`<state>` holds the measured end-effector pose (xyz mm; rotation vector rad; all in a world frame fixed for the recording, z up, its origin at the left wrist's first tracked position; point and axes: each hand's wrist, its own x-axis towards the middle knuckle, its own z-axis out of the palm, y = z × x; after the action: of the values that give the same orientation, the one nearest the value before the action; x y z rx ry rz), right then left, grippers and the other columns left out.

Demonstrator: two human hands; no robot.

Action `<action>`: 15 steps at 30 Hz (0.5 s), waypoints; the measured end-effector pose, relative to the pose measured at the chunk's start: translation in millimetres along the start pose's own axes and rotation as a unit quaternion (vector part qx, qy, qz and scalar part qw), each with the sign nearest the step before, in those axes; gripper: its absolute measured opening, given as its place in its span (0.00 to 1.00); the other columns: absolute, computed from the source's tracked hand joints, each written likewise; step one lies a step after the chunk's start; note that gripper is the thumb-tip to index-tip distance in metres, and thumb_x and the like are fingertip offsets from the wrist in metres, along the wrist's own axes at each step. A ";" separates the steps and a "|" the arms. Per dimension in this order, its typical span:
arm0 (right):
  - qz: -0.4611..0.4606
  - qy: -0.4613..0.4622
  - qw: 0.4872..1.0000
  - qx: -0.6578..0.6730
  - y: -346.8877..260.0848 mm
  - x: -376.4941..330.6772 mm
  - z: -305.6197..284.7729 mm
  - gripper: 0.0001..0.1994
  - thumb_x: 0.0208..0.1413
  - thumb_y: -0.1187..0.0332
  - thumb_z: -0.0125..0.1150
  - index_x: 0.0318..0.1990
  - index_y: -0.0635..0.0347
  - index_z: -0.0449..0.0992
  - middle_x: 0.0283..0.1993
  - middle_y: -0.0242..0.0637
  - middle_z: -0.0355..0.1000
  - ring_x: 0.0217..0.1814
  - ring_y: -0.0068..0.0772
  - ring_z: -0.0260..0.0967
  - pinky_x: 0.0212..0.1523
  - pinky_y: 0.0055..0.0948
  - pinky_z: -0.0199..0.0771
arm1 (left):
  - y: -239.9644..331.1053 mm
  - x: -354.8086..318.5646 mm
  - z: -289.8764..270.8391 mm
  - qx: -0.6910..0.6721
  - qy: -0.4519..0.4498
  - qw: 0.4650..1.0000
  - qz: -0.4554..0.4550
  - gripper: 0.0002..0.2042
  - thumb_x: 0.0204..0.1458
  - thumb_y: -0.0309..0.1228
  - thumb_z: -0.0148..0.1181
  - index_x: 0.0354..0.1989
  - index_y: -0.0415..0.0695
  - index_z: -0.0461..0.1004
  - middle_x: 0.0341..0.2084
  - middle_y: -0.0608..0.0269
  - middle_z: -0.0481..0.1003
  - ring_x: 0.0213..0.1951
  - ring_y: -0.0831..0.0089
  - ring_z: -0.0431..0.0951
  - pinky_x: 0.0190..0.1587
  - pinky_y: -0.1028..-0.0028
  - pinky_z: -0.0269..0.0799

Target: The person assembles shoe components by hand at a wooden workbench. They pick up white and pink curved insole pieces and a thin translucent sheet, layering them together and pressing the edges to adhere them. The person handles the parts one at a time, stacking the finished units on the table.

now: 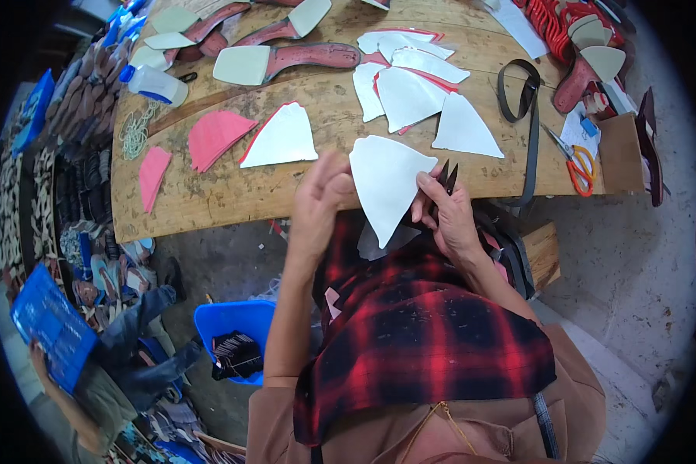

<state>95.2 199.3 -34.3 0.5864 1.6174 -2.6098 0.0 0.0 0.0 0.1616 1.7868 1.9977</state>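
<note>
Over the table's near edge I hold up a white fan-shaped cut piece (390, 185), its narrow tip pointing down. My right hand (450, 220) is closed on the piece's right corner, thumb on top. The same hand also keeps a pair of black-bladed snips (448, 178), blades pointing up past the fingers. Beside the piece's left edge is my left hand (321, 197); motion smears its fingers, so its grip is unclear. Just beyond lie a white piece with a red edge (284, 135) and another white piece (466, 127).
Pink pieces (218, 138) lie at left on the wooden table (247, 189). A white pile (410, 97), red-handled paddles (309, 56), a black strap (530, 147) and orange scissors (580, 166) are around it. A blue bin (209, 317) stands below; another person (93, 402) holds a blue board at lower left.
</note>
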 end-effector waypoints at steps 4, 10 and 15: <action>0.009 0.037 0.997 -0.069 -19.8 -3.0 12.9 0.19 0.69 0.53 0.46 0.55 0.57 0.69 0.37 0.32 0.72 0.23 0.15 0.66 0.17 0.16 0.54 | -28.8 2.4 41.1 -0.243 0.061 0.968 0.012 0.15 0.61 0.28 0.56 0.54 0.34 0.71 0.41 0.62 0.79 0.39 0.81 0.78 0.42 0.79 0.74; -0.222 0.049 0.909 -0.350 -41.3 -13.8 29.9 0.15 0.67 0.60 0.46 0.51 0.60 0.72 0.40 0.42 0.71 0.39 0.34 0.72 0.41 0.32 0.71 | -21.7 -12.4 31.0 -0.029 0.063 0.997 -0.034 0.13 0.62 0.27 0.55 0.51 0.34 0.74 0.39 0.62 0.79 0.36 0.83 0.77 0.38 0.82 0.71; -0.252 -0.007 0.890 -0.379 -27.9 -7.4 50.5 0.10 0.61 0.69 0.56 0.47 0.62 0.71 0.41 0.46 0.71 0.42 0.47 0.72 0.41 0.38 0.72 | -18.9 -23.0 44.8 -0.010 0.044 0.999 0.020 0.14 0.62 0.27 0.51 0.53 0.34 0.73 0.35 0.62 0.79 0.35 0.82 0.75 0.37 0.79 0.71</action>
<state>80.9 167.1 12.0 0.0955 2.8273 -1.8870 42.2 32.7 -6.7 0.1047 1.8307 2.0800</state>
